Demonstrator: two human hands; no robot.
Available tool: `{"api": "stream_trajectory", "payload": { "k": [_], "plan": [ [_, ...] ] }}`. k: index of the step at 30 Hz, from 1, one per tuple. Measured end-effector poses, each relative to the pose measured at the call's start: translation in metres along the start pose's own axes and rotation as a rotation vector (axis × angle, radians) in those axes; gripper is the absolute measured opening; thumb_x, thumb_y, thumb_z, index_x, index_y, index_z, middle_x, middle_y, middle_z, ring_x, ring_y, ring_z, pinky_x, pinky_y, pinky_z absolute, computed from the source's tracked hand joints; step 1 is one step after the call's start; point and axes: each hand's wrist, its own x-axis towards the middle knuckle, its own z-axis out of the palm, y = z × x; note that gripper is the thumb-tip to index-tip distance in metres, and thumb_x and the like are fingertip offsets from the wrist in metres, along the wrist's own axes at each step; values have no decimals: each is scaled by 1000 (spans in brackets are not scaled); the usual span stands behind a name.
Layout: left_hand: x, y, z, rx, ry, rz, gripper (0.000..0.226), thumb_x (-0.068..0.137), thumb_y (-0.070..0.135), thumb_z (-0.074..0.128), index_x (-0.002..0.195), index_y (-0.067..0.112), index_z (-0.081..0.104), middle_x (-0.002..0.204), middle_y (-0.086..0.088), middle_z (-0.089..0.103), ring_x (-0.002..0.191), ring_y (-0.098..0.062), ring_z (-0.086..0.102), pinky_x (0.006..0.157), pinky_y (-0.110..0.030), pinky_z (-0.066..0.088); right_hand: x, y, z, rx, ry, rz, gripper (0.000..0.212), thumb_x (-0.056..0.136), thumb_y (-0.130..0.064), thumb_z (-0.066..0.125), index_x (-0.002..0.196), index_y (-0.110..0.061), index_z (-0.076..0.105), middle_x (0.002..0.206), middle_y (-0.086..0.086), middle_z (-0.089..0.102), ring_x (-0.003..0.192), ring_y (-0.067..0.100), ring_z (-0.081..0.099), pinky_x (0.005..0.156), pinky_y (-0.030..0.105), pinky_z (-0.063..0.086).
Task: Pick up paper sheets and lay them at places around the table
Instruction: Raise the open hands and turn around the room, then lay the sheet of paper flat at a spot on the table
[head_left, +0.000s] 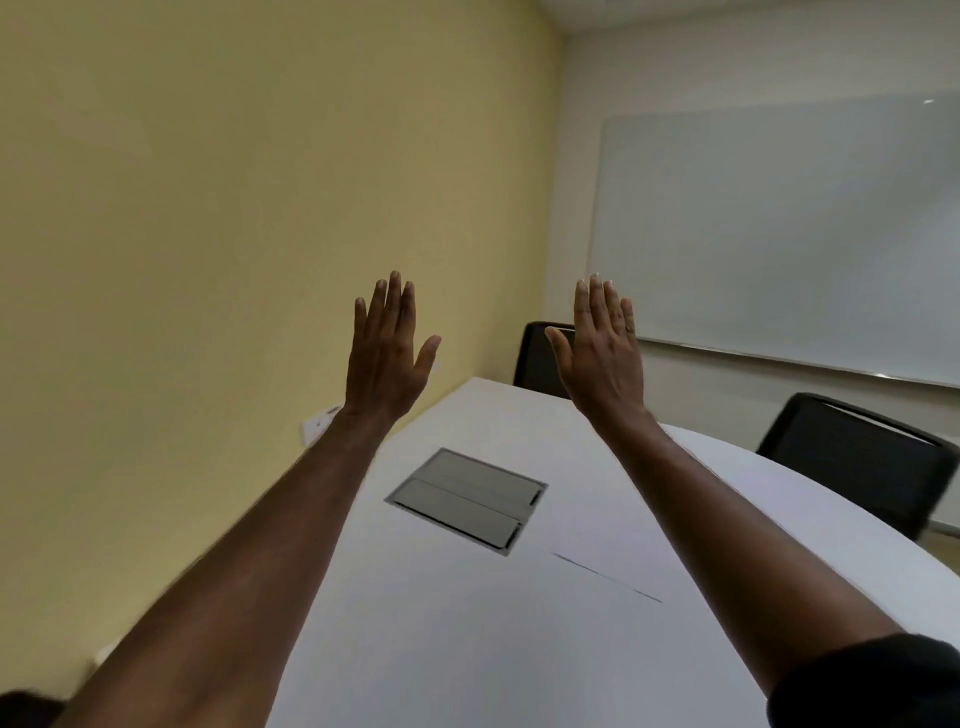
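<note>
Two bare hands, left hand (387, 345) and right hand (602, 348), raised above white table (467, 623), fingers straight, grasping nothing; grey cable hatch (466, 500) set in tabletop; paper sheet (623, 540) lying beside it.

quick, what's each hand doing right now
left hand: open, fingers spread, holding nothing
right hand: open, raised, holding nothing

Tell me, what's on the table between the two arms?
In the head view, a grey hatch set in the white table lies between the arms, beneath the open left hand and right hand.
</note>
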Motion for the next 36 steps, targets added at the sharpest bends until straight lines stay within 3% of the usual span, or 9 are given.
{"api": "stream_trajectory", "payload": {
  "k": [10,17,26,31,33,36],
  "plan": [
    [52,21,207,-277,-175,89,72,101,42,34,157,2,14,168,-17,8,156,-30,6,127,-52,5,-18,69,120,-144,-143,257,70,105,-48,30,158,-6,12,167,15,11,156,26,4,127,40,4],
    [-15,64,334,-385,-427,117,74,101,46,30,158,3,8,168,-16,2,156,-30,2,127,-51,4,-90,135,185,-203,-327,358,70,104,-50,26,159,-8,11,168,12,9,156,25,3,128,41,6],
    [-89,82,458,-379,-706,169,75,103,43,41,158,5,7,168,-14,-1,156,-28,-3,127,-50,2,-165,210,282,-190,-511,545,66,105,-46,32,159,-12,14,168,10,11,156,25,6,127,42,2],
    [-118,106,528,-301,-876,200,75,104,44,38,158,7,0,168,-14,-7,156,-30,-7,126,-49,-3,-212,255,339,-167,-589,653,53,102,-33,47,151,-11,40,164,13,23,153,28,19,127,44,7],
    [-129,121,554,-322,-897,246,75,104,43,40,159,8,2,167,-13,-7,156,-31,-5,126,-50,-2,-234,275,360,-152,-598,706,40,98,-26,55,136,-12,55,159,15,36,148,28,33,125,44,16],
    [-148,140,596,-296,-978,277,77,104,46,38,158,7,0,166,-16,-12,155,-33,-9,126,-53,-3,-265,303,391,-87,-587,832,25,94,-22,60,118,-16,63,150,11,49,138,27,44,116,42,34]
  ]
}}
